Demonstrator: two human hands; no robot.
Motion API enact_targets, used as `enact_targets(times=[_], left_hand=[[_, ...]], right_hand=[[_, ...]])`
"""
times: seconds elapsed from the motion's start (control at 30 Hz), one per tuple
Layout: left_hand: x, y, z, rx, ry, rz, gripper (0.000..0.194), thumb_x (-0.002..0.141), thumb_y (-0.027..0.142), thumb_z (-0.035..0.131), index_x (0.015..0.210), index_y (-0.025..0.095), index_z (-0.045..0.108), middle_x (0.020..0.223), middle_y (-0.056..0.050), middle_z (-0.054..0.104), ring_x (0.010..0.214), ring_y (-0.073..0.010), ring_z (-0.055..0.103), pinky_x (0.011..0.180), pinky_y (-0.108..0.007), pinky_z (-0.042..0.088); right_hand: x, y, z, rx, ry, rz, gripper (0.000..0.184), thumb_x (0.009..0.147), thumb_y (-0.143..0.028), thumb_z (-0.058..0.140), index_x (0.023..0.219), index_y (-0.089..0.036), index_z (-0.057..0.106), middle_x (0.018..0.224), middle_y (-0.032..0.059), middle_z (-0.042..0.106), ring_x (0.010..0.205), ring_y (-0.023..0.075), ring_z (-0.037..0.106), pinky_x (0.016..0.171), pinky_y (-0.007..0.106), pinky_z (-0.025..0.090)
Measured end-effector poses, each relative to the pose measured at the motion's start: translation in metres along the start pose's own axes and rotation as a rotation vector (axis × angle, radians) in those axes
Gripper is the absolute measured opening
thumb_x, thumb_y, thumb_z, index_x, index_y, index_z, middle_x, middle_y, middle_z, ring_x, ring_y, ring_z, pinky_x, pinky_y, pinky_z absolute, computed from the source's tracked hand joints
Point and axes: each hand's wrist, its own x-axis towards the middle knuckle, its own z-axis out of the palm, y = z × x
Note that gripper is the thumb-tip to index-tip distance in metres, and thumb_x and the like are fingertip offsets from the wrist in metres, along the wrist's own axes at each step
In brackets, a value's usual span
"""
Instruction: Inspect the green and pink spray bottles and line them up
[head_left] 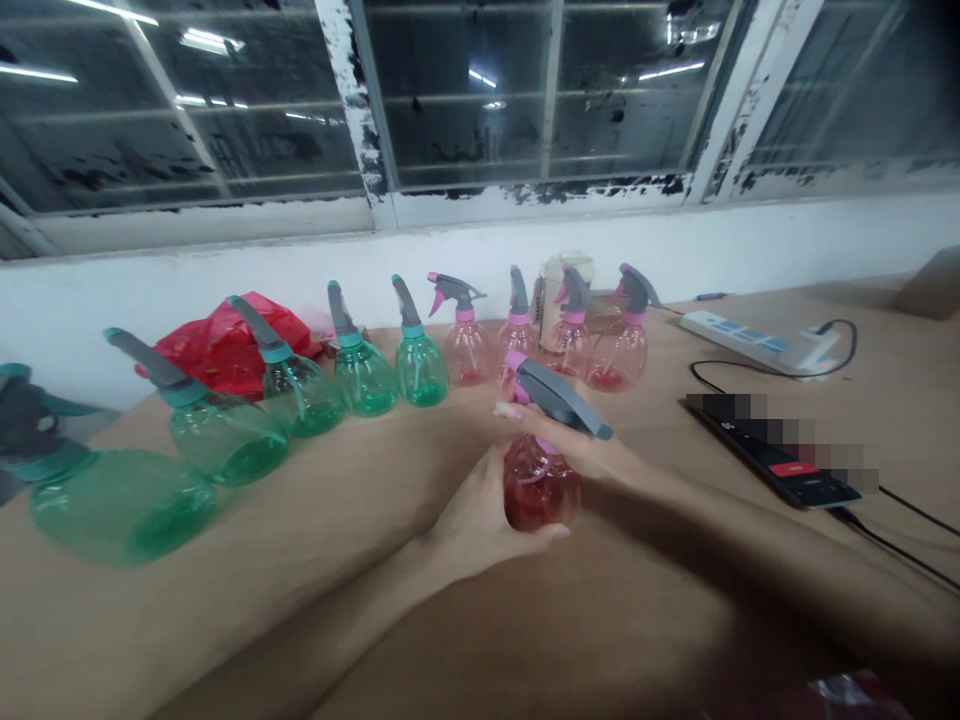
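Note:
A pink spray bottle (541,490) with a grey and pink spray head stands upright in front of me, between my two hands. My left hand (484,510) wraps round the lower part of its clear body, the thumb reaching across the front. Up at the neck, just under the grey head, my right hand (577,445) closes round the bottle, its fingertips showing beside the pink trigger. Part of the neck is hidden by the right hand. Behind it several more pink spray bottles (619,350) stand in a row.
Several green spray bottles (296,395) line the left side of the wooden table (360,620). Behind them lies a red plastic bag (225,345). To the right are a phone (772,450) with a cable and a white power strip (750,340). A window wall (465,260) bounds the back.

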Motion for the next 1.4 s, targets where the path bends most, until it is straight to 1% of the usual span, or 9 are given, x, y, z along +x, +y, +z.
enact_targets(times=[0.13,0.27,0.4,0.5,0.77,0.93,1.1,1.2,1.4], left_hand=[[0.000,-0.001,0.000,0.000,-0.007,0.004,0.077,0.063,0.033,0.072,0.131,0.026,0.036,0.132,-0.009,0.047,0.121,-0.0361,0.044,0.100,-0.056,0.037],[0.000,-0.002,0.001,0.002,-0.014,0.001,0.080,0.061,0.033,0.073,0.132,0.024,0.035,0.131,-0.011,0.047,0.121,-0.0366,0.043,0.100,-0.056,0.035],[-0.001,0.000,0.001,-0.013,-0.007,-0.024,0.080,0.063,0.033,0.072,0.132,0.023,0.034,0.133,-0.011,0.045,0.123,-0.0343,0.042,0.101,-0.054,0.035],[-0.001,0.001,0.001,-0.015,0.002,-0.037,0.077,0.064,0.033,0.071,0.131,0.024,0.035,0.133,-0.010,0.046,0.122,-0.0339,0.043,0.100,-0.055,0.035],[0.000,-0.002,0.001,-0.012,0.019,-0.009,0.078,0.062,0.030,0.071,0.131,0.022,0.036,0.130,-0.012,0.048,0.121,-0.0355,0.044,0.100,-0.056,0.035],[-0.001,-0.003,0.002,-0.020,0.010,-0.009,0.076,0.062,0.029,0.071,0.130,0.023,0.037,0.130,-0.012,0.048,0.121,-0.0363,0.044,0.100,-0.058,0.034],[-0.001,-0.003,0.002,0.000,0.020,0.002,0.078,0.062,0.031,0.071,0.131,0.023,0.035,0.131,-0.011,0.047,0.121,-0.0350,0.044,0.100,-0.056,0.035],[-0.001,-0.003,0.002,0.000,0.023,0.007,0.078,0.062,0.031,0.071,0.131,0.023,0.035,0.130,-0.011,0.048,0.121,-0.0348,0.044,0.100,-0.056,0.036],[0.000,-0.004,0.003,-0.004,0.027,0.001,0.079,0.061,0.031,0.072,0.130,0.022,0.036,0.130,-0.012,0.047,0.121,-0.0339,0.044,0.101,-0.054,0.035]], right_hand=[[0.000,0.002,-0.001,-0.009,-0.020,0.018,0.019,0.078,-0.039,0.060,0.069,-0.023,0.056,0.060,-0.0043,0.048,0.057,0.0116,0.050,0.059,0.027,0.045],[-0.002,0.002,-0.001,-0.033,0.005,0.010,0.017,0.077,-0.036,0.061,0.069,-0.022,0.056,0.063,-0.0040,0.051,0.060,0.0123,0.052,0.061,0.028,0.045],[-0.002,0.001,0.000,0.044,0.010,0.008,0.013,0.077,-0.036,0.061,0.079,-0.024,0.060,0.070,-0.0038,0.057,0.065,0.0133,0.055,0.066,0.029,0.046],[-0.002,0.004,0.003,0.082,0.054,-0.003,0.015,0.076,-0.036,0.061,0.086,-0.025,0.061,0.076,-0.0027,0.060,0.069,0.0142,0.056,0.067,0.030,0.046],[-0.005,0.016,0.007,0.034,0.112,-0.025,0.014,0.078,-0.037,0.061,0.083,-0.024,0.059,0.065,-0.0044,0.053,0.061,0.0123,0.051,0.061,0.027,0.043],[-0.003,0.017,0.008,0.028,0.137,-0.075,0.014,0.077,-0.036,0.061,0.080,-0.023,0.055,0.066,-0.0052,0.052,0.058,0.0102,0.047,0.058,0.026,0.039],[-0.004,0.013,0.007,0.024,0.113,-0.046,0.016,0.079,-0.040,0.058,0.082,-0.024,0.056,0.069,-0.0035,0.055,0.062,0.0123,0.050,0.062,0.027,0.042],[-0.004,0.009,0.004,0.009,0.084,-0.006,0.016,0.077,-0.039,0.061,0.081,-0.025,0.056,0.066,-0.0039,0.053,0.060,0.0126,0.050,0.060,0.027,0.043],[0.001,0.002,-0.001,-0.002,-0.003,-0.011,0.014,0.078,-0.037,0.060,0.076,-0.024,0.054,0.067,-0.0036,0.050,0.060,0.0126,0.051,0.058,0.027,0.043]])
